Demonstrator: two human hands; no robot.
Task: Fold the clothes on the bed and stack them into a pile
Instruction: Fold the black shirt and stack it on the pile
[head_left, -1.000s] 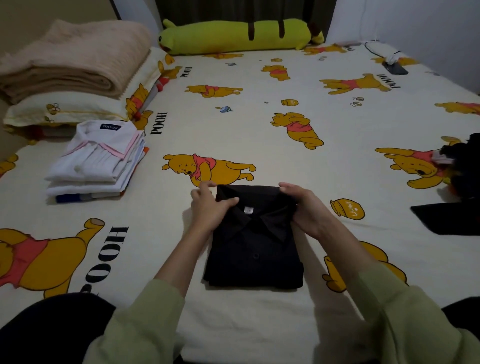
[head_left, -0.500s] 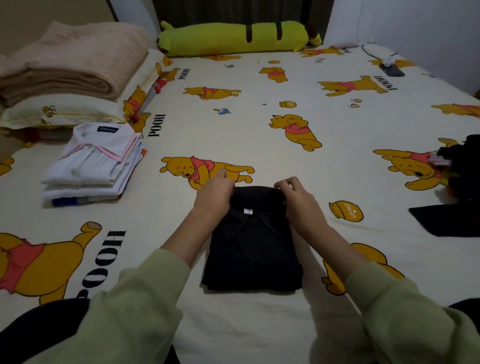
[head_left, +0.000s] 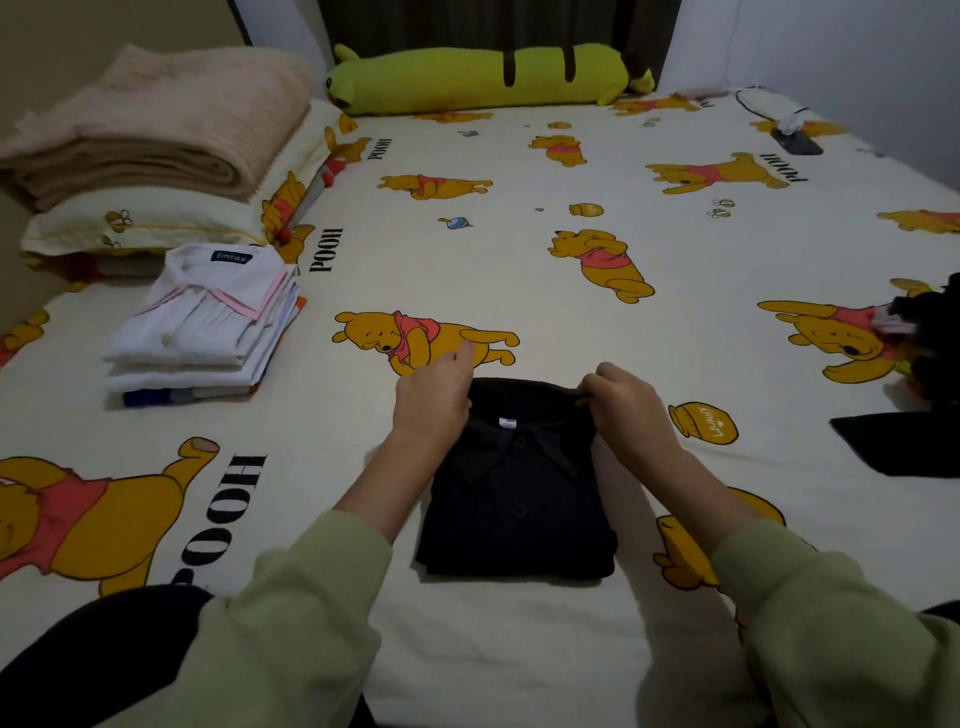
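Observation:
A folded black collared shirt (head_left: 514, 499) lies on the bed in front of me, collar facing away. My left hand (head_left: 434, 397) holds its far left corner, fingers tucked at the top edge. My right hand (head_left: 623, 402) pinches the far right corner of the same edge. A pile of folded clothes (head_left: 208, 327), with a white shirt trimmed in pink on top, sits on the bed at the left. Unfolded dark clothes (head_left: 930, 338) lie in a heap at the right edge, and a flat black garment (head_left: 904, 441) is spread just below them.
The bed (head_left: 519, 249) has a cream sheet with a yellow bear print. A beige folded blanket (head_left: 161, 124) rests on a pillow (head_left: 140, 223) at the far left. A long green plush (head_left: 483, 78) lies along the far end. A phone with a cable (head_left: 795, 137) is at the far right.
Both hands have slid from the shirt's collar area up to its far edge and now grip the two top corners. The shirt itself has stayed in place.

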